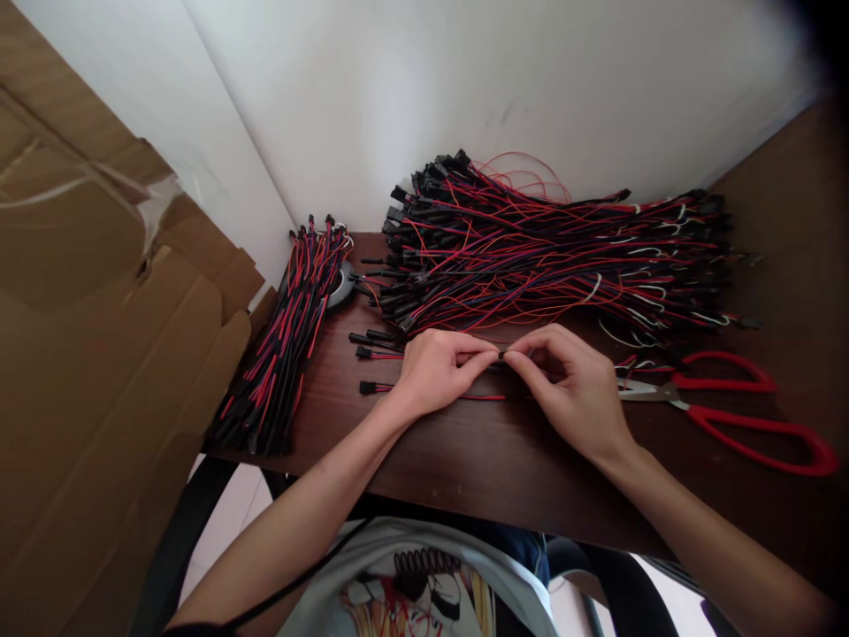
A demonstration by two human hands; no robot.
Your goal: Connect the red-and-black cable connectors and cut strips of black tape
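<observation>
Over the front of the brown table, my left hand [441,370] and my right hand [570,380] meet almost fingertip to fingertip. Both pinch a small black piece [502,355], perhaps part of a cable; most of it is hidden by the fingers. Under the left hand runs a thin red and black cable with a black connector [368,387] at its left end. Another black connector [363,352] on red and dark wires lies just above it. Close behind the hands is a large pile of red and black wire harnesses [523,248].
Red-handled scissors [730,380] lie right of my right hand, blades partly hidden. A smaller harness bundle [282,345] sits at the left, beside a grey-black tape roll [341,287]. A cardboard box [126,354] fills the left side. A white wall [464,80] rises behind the table [431,469].
</observation>
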